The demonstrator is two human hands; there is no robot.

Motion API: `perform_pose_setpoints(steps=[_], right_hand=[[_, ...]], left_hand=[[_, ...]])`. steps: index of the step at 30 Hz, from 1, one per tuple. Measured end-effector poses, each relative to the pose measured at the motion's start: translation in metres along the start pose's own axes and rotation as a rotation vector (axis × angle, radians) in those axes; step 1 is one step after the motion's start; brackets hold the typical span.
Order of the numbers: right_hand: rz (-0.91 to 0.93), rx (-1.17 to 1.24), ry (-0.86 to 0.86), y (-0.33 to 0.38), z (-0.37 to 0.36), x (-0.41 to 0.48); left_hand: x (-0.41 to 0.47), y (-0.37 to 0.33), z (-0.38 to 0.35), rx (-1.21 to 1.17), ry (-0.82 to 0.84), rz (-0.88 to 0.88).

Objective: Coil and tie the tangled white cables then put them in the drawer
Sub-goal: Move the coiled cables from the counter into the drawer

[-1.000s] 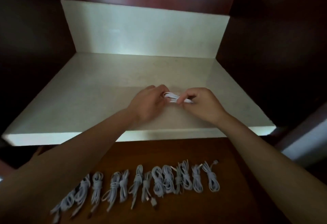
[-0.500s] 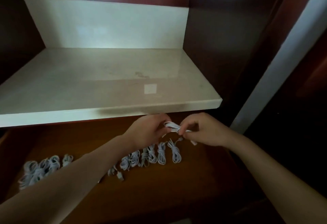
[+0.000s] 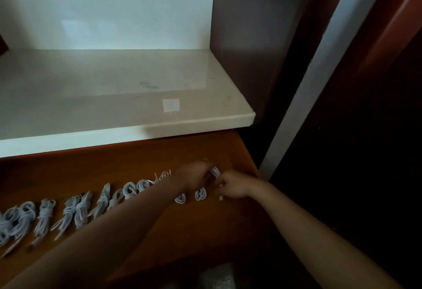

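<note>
head, l hand (image 3: 194, 178), r hand (image 3: 235, 186) on blurry cable (image 3: 215, 172), bundles (image 3: 44, 216) occluded

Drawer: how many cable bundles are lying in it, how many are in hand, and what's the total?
Cable bundles lying in the drawer: at least 11 in view; the left forearm hides part of the row.
Held bundle, between left hand and right hand: 1
Total: at least 12
</note>
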State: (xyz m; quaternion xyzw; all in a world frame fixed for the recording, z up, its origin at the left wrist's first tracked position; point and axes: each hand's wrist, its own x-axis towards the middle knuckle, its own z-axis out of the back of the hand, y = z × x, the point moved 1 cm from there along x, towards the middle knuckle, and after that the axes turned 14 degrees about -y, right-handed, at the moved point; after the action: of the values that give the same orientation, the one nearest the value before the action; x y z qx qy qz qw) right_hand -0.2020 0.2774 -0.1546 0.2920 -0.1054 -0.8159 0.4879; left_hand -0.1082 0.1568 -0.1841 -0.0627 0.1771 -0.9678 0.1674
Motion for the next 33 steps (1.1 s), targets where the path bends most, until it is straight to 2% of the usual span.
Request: perform_pose_setpoints(steps=[6,12,17,21,25,30,33], right_hand=[[-0.065,-0.013,0.058,-0.011,-0.007,0.014],[-0.015,-0.012,0.14,-0.014,-0.009,0.012],[0.016,-0.011,0.036,-0.011,-0.004,0.008],[0.09,-0.046,-0.201,0.012,0.006,-0.006],[0.198,0.065,-0.37,0.045,0.0,-0.021],[0.363,0.179,-0.329,0.081,-0.024,-0.045],[0.437,0.115,-0.261,0.097,-0.036,-0.055]], left_hand=[[0.01,0.011,-0.02,0.083,0.06,-0.055],[0.003,0.014,-0.024,0.205,0.065,-0.123],[-0.026,-0.004,0.006,0.093,0.076,-0.023],[-0.065,-0.007,0.037,0.031,0.1,0.101],[-0.107,-0.008,0.064,0.015,0.131,0.253],[-0.16,-0.009,0.088,-0.036,0.072,0.364],[-0.192,-0.008,0.095,-0.061,0.056,0.421]])
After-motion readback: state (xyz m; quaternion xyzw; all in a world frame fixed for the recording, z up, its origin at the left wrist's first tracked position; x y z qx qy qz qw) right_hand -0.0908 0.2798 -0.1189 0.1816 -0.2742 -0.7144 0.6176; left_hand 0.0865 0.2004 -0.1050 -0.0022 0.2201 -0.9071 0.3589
